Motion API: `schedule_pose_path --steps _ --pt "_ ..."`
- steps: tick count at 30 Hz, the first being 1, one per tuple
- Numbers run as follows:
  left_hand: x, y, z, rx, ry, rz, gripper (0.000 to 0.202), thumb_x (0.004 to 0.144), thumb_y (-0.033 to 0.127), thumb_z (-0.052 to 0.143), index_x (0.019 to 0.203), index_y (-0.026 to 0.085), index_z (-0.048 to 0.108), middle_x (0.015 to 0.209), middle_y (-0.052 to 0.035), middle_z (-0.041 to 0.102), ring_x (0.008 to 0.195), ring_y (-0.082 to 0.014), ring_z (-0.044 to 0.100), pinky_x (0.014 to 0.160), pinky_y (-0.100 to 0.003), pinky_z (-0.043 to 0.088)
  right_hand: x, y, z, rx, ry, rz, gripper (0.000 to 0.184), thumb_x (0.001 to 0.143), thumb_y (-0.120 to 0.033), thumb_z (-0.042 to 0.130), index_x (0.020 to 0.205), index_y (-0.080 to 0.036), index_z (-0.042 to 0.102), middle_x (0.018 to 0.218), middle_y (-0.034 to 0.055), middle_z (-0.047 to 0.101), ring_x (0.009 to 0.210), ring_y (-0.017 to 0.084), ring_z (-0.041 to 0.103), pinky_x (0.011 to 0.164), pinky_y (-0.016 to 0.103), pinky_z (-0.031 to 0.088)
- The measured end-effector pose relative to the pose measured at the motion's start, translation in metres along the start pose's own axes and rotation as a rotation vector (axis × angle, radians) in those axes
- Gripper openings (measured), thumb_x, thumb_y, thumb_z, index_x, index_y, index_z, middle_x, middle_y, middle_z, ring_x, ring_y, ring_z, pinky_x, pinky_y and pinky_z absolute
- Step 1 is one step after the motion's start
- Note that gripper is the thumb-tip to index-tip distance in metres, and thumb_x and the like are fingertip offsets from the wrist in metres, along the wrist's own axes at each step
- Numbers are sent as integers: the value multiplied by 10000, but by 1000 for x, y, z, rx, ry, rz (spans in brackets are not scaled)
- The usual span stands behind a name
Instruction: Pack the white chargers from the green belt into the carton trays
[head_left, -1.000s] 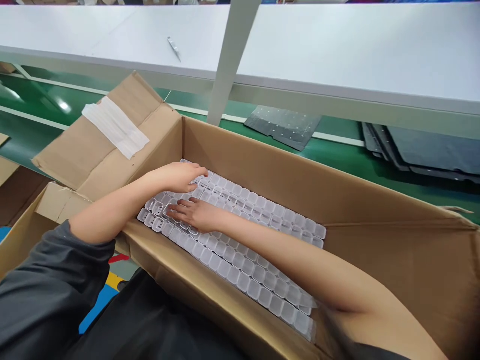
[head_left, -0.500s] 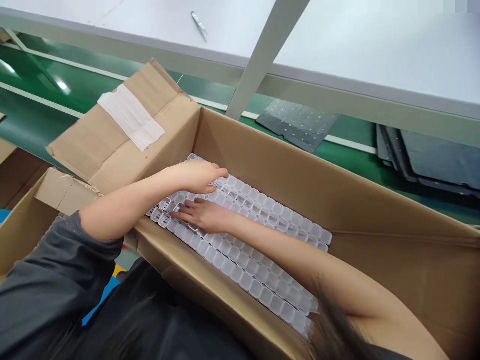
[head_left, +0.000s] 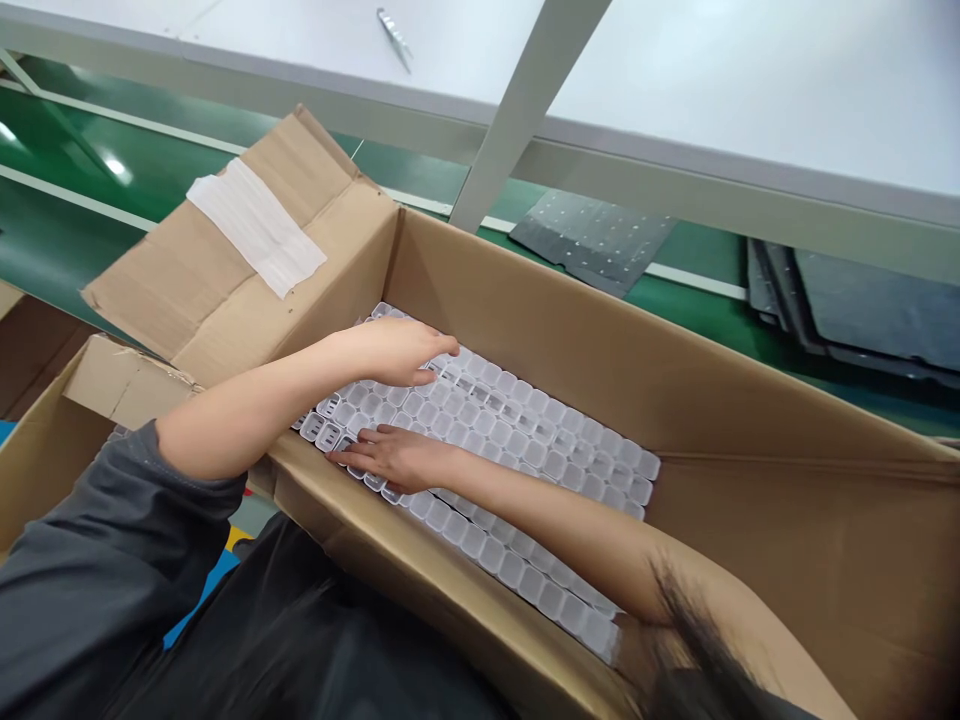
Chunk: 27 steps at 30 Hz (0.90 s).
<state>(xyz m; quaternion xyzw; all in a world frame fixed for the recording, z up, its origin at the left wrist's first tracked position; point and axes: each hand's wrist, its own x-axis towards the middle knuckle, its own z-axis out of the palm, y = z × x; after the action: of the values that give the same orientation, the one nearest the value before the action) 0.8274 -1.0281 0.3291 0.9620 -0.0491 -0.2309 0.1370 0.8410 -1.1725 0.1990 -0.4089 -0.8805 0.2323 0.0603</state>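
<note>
Rows of small clear plastic boxes (head_left: pixel 495 432) fill the bottom of a long cardboard box (head_left: pixel 510 285). My left hand (head_left: pixel 401 350) reaches over the box's left wall and rests on the far rows near the left end. Its index finger and thumb are apart, with the other fingers hidden beneath. My right hand (head_left: pixel 405 458) comes in from the right and lies palm down on the near rows by the front wall. Its fingers are stretched out to the left across the boxes. I cannot see either hand gripping a box.
A cardboard flap (head_left: pixel 255 230) with white tape stands out at the upper left. Another cardboard box (head_left: pixel 52 450) is at the left. Beyond is a white table (head_left: pixel 712 90) with a pair of tweezers (head_left: pixel 394 38) on it. Dark sheets (head_left: pixel 870 300) lie beneath, behind a slanted post (head_left: pixel 517 110).
My right hand has moved nearer the front wall, uncovering more of the middle rows of boxes. My left hand has stayed almost in place. The view has shifted slightly.
</note>
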Motion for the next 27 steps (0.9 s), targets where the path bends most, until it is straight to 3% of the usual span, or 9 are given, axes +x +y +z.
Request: schedule_pose_path --steps 3,5,9,12,17,20,27 --pt "0 -1 0 0 1 -5 458 940 332 496 1383 217 461 1343 -90 601 1174 -262 584 886 -353 482 -6 -1 -15 82 9 11 888 733 -50 620 1514 -147 209 1384 147 503 1114 278 512 851 374 446" --pt "0 -1 0 3 -3 -6 462 940 334 497 1386 220 459 1338 -92 604 1171 -262 585 882 -353 482 -12 -1 -24 119 26 35 841 735 -69 650 1483 -167 281 1384 145 491 1127 273 519 887 388 448" --pt "0 -2 1 4 -7 -4 463 937 342 497 1384 225 462 1328 -89 611 1158 -262 590 874 -351 484 -21 0 -29 96 15 120 507 807 -161 680 1285 -157 510 1227 138 538 999 252 562 835 385 473" --pt "0 -3 1 8 -2 -1 466 934 346 499 1381 219 469 1302 -96 626 1140 -265 601 865 -352 486 -22 -1 -22 61 -12 103 331 843 -203 674 1161 -185 583 1148 97 550 908 218 561 764 353 471" --pt "1 -3 1 20 -1 7 452 935 340 497 1369 212 489 1299 -98 629 1139 -270 605 864 -358 486 -17 -4 -11 -46 -10 97 319 853 -153 610 1166 -202 573 1119 95 538 936 225 534 707 321 434" --pt "0 -4 1 24 -3 1 450 936 343 496 1366 211 493 1287 -101 637 1132 -269 610 862 -355 485 -17 -5 -10 -106 -14 96 332 863 -118 548 1190 -174 539 1069 98 541 855 213 524 673 316 412" --pt "0 -4 0 27 -9 -4 448 936 352 488 1362 215 498 1265 -104 647 1104 -267 622 840 -348 487 -20 -6 -1 -194 -47 100 164 956 -123 454 1007 -191 593 992 65 565 761 186 522 634 310 352"
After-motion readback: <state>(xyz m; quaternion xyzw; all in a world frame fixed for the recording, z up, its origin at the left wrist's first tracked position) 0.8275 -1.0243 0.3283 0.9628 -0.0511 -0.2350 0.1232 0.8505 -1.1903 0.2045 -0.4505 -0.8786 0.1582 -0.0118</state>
